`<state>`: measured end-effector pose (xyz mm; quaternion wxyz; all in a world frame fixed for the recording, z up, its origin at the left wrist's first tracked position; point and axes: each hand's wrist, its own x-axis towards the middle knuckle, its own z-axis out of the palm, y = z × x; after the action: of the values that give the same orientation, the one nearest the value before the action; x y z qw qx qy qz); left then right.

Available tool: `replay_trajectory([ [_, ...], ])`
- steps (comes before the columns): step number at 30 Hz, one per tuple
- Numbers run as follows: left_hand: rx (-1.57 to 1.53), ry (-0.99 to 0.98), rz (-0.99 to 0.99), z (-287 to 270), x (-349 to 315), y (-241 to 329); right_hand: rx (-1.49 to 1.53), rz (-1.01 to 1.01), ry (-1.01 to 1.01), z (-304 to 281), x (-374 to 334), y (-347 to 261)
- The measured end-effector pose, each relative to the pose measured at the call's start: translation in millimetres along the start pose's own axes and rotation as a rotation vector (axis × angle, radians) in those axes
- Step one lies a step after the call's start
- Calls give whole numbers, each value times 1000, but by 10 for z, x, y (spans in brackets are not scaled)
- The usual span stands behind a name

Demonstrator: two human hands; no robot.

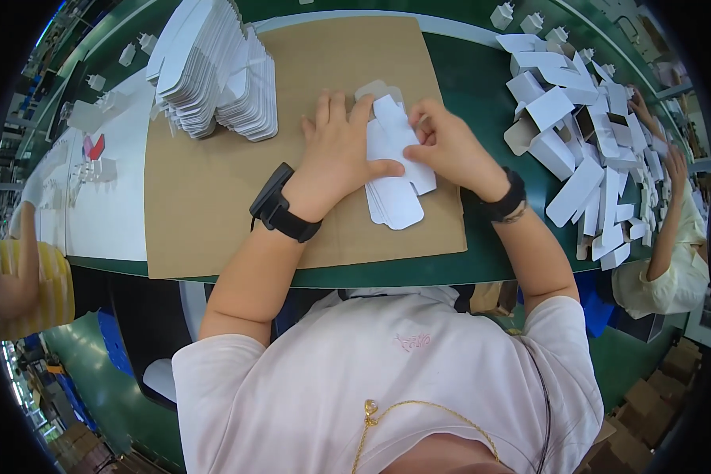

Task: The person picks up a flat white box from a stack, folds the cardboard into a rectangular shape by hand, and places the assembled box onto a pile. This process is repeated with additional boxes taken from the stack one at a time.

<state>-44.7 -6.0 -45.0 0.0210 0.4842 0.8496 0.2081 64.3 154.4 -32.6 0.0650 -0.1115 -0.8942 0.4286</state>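
Note:
A small pile of flat white carton blanks (395, 201) lies on a brown cardboard sheet (205, 213) in front of me. My left hand (336, 146) rests palm down with its fingers spread, the thumb reaching onto the pile's left side. My right hand (450, 146) bends its fingers at the right edge of the top blank, thumb against it, so the hand is closed on that edge. Both wrists carry black bands.
A tall stack of flat white blanks (213, 79) stands at the back left of the sheet. To the right lies a heap of folded white boxes (569, 126). White charger-like plugs (532, 24) line the far edge. Co-workers sit at both sides, a yellow-striped sleeve (35, 276) at left.

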Motion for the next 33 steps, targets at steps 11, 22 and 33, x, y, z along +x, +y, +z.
replay_trajectory([
  [11, -1412, 162, -263, -314, 65, 188, 266, -140, 212, -280, 77, -345],
  [22, -680, 181, 8, -255, -11, 177, 8, -304, 217, -144, 42, -506],
  [33, -1374, 119, 109, -292, 15, 228, 437, -235, 332, -67, 69, -513],
])
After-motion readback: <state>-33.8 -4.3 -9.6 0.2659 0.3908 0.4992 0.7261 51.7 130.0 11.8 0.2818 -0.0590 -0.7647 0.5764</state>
